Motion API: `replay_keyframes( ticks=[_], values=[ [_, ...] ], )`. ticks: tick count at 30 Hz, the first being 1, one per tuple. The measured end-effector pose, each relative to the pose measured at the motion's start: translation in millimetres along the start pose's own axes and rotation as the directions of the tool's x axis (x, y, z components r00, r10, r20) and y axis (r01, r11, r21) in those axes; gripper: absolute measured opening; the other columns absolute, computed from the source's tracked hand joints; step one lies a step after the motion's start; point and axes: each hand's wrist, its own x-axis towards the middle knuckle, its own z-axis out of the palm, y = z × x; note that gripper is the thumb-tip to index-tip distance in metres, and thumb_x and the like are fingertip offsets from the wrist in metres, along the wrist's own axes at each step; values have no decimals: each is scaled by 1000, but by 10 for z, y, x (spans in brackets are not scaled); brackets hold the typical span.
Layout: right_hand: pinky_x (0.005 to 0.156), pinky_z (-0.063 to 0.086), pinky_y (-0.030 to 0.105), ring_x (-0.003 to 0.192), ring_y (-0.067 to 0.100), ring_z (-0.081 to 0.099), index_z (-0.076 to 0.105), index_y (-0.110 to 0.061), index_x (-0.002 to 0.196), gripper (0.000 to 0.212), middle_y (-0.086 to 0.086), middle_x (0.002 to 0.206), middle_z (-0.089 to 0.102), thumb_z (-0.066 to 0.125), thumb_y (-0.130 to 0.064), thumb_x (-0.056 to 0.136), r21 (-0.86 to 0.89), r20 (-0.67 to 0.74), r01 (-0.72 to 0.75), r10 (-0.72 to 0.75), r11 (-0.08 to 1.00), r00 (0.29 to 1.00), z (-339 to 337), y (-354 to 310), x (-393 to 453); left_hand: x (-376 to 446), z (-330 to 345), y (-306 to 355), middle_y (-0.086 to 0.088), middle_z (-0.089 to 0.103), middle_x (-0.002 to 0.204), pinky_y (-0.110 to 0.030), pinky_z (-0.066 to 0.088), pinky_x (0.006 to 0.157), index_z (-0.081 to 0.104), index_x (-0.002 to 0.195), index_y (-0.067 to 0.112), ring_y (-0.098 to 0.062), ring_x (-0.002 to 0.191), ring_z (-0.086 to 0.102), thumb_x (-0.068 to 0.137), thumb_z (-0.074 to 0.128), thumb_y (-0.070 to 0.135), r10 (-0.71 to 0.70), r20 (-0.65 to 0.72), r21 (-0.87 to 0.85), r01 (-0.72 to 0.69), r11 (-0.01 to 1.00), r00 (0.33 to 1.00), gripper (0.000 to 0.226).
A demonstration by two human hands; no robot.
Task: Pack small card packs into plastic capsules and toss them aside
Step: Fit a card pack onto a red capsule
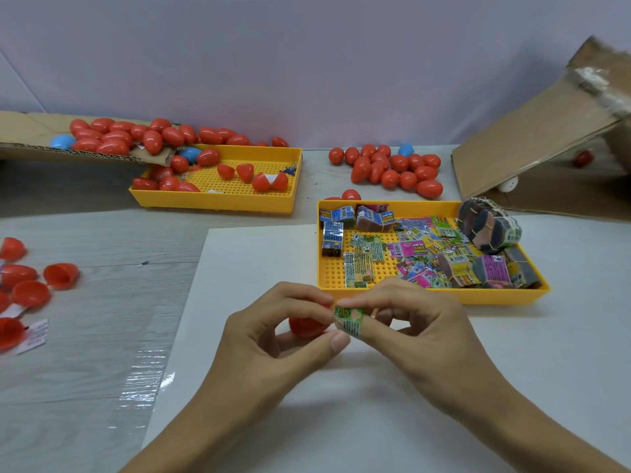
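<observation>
Pinching a green card pack [349, 320] between thumb and fingertips, the right hand [420, 322] meets the left hand [273, 332], whose grip curls round a red capsule half [307, 326], low over the white worktop [341, 421]. Thin, light and probably crinkly, the pack should bend easily; hold it by its edges. The capsule looks stiff and smooth, though mostly hidden.

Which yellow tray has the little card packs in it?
The yellow perforated plastic tray nearest the right hand holds them; the far yellow tray holds red capsules.
</observation>
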Motion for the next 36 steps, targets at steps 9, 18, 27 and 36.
replay_keyframes(
  ticks=[9, 18, 27, 36],
  values=[
    [50, 52, 24, 71, 11, 67, 80, -36, 88, 25, 0, 83, 73, 66, -19, 77, 154, 44, -131, 125, 979, 991, 12, 8, 26, 5, -28, -8, -9, 67, 104, -24, 53, 74, 75, 79, 11, -21, 93, 67, 76, 75, 16, 65, 29, -21, -64, 998, 997, 6],
    [40, 51, 29, 63, 21, 69, 81, -19, 87, 34, 3, 77, 71, 65, 12, 84, 153, -55, -52, 61, 987, 997, 22, -5, 4, -19, -19, -28, -4, 64, 106, -36, 60, 73, 76, 84, 11, -29, 96, 66, 78, 75, 15, 87, 41, 9, -88, 996, 995, 8],
    [40, 46, 23, 64, 18, 69, 80, -28, 87, 23, -4, 75, 70, 75, -6, 83, 63, -72, -46, 50, 997, 996, 15, 15, 4, -18, -33, -44, -6, 72, 101, -30, 59, 72, 63, 114, 31, -27, 94, 71, 74, 81, 19, 74, -46, -15, -75, 997, 996, 45],
    [43, 48, 43, 76, 18, 68, 78, -30, 93, 20, -10, 84, 73, 71, -16, 82, -158, -85, 130, -145, 979, 986, 12, 50, -9, -18, -29, -31, -3, 66, 110, -30, 60, 78, 72, 105, 16, -31, 105, 66, 80, 76, 14, 159, 18, 44, -159, 986, 987, 26]
  ],
)
